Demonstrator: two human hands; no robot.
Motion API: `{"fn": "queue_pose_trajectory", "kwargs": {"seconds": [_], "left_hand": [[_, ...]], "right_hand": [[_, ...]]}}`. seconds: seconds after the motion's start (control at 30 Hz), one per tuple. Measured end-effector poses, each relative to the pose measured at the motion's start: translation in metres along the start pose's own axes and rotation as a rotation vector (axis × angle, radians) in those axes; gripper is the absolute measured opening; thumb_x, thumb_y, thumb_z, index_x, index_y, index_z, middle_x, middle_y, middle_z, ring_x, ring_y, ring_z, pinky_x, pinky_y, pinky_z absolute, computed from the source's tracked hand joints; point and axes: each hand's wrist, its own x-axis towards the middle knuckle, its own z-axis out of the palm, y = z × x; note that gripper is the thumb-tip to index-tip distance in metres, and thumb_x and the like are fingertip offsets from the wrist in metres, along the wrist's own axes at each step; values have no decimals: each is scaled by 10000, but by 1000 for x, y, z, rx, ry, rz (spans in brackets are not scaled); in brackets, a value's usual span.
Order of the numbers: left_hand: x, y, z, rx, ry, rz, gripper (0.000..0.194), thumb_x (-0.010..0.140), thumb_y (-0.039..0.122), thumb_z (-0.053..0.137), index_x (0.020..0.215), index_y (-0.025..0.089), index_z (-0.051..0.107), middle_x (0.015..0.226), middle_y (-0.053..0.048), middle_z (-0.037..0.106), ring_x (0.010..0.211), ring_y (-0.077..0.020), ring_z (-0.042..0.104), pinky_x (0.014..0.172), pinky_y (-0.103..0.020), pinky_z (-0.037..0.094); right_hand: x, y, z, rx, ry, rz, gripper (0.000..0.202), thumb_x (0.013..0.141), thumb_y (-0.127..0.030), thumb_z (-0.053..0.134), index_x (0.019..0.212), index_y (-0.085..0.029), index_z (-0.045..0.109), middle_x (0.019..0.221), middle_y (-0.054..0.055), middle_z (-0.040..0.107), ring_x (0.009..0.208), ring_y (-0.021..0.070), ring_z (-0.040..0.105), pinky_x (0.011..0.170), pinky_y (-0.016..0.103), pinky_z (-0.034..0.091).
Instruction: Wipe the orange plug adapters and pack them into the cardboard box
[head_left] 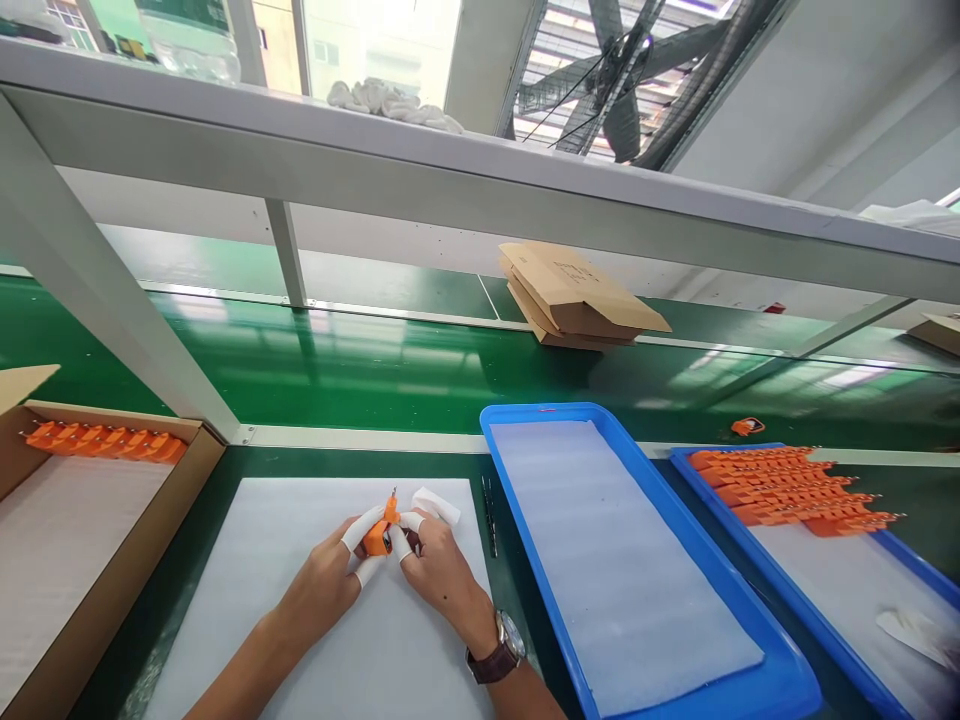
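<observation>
Both hands meet over a white sheet on the green bench, with white finger covers on several fingertips. Between them is a small orange plastic part with a thin metal tip pointing up and a dark spot on its lower face. My left hand pinches its left side. My right hand, with a watch on the wrist, has its fingertips closed on the right side. A white cloth or tissue sticks out behind the right hand's fingers; whether that hand grips it, I cannot tell.
A cardboard box at left holds a row of orange parts. To the right are a blue tray lined with white and another blue tray with stacked orange parts. Dark tweezers lie beside the sheet. Behind, cardboard rests near a green belt.
</observation>
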Motion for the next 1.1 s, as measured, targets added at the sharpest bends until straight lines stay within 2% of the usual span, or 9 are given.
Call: {"fn": "queue_pose_trajectory", "kwargs": {"seconds": [0.07, 0.2, 0.43, 0.63, 0.8, 0.97, 1.1], "left_hand": [[0, 2, 1, 2, 12, 2, 502, 965, 210, 518, 1439, 339, 418, 1109, -11, 674, 820, -154, 647, 824, -309, 583], [0, 3, 3, -17, 15, -79, 430, 955, 223, 538, 1369, 311, 463, 1018, -5, 701, 837, -164, 677, 839, -333, 590], [1, 2, 3, -50, 22, -195, 478, 922, 221, 566, 1383, 303, 470, 1042, -6, 733, 855, -167, 709, 839, -337, 607], [2, 4, 2, -60, 40, -169, 461, 921, 222, 557, 1368, 319, 499, 1061, 3, 737, 844, -163, 717, 837, -334, 604], [3, 5, 1, -73, -7, -183, 465, 947, 252, 547, 1400, 314, 466, 1062, -12, 741, 890, -176, 715, 880, -377, 596], [3, 6, -1, -114, -30, -215, 467, 937, 249, 553, 1393, 308, 475, 1133, -21, 738, 908, -171, 720, 891, -377, 604], [3, 4, -1, -116, 0, -195, 477, 914, 229, 562, 1380, 305, 496, 1123, -12, 743, 901, -174, 727, 905, -380, 606]], "right_hand": [[-1, 1, 2, -19, 18, -5, 220, 945, -133, 505, 750, -213, 569, 692, -10, 522, 635, 155, 450, 558, 298, 344], [0, 2, 2, -21, 92, -15, 210, 926, -122, 494, 756, -214, 575, 697, 3, 501, 683, 177, 462, 588, 302, 371], [-1, 2, -7, 22, 123, 9, 226, 902, -95, 459, 717, -218, 498, 735, 3, 462, 711, 172, 452, 604, 289, 386], [-2, 3, -6, 29, 87, 6, 188, 946, -149, 501, 813, -214, 617, 725, 10, 509, 725, 184, 490, 593, 298, 392], [-3, 8, 2, 40, 58, -29, 188, 947, -128, 514, 924, -219, 677, 755, 11, 580, 657, 166, 514, 569, 300, 409], [-1, 9, 5, -30, 126, -68, 206, 969, -153, 479, 916, -207, 670, 766, 29, 574, 700, 189, 526, 615, 321, 437], [-1, 8, -1, 61, 185, -31, 223, 1011, -231, 456, 897, -209, 647, 807, 35, 572, 720, 180, 530, 641, 310, 464]]}}
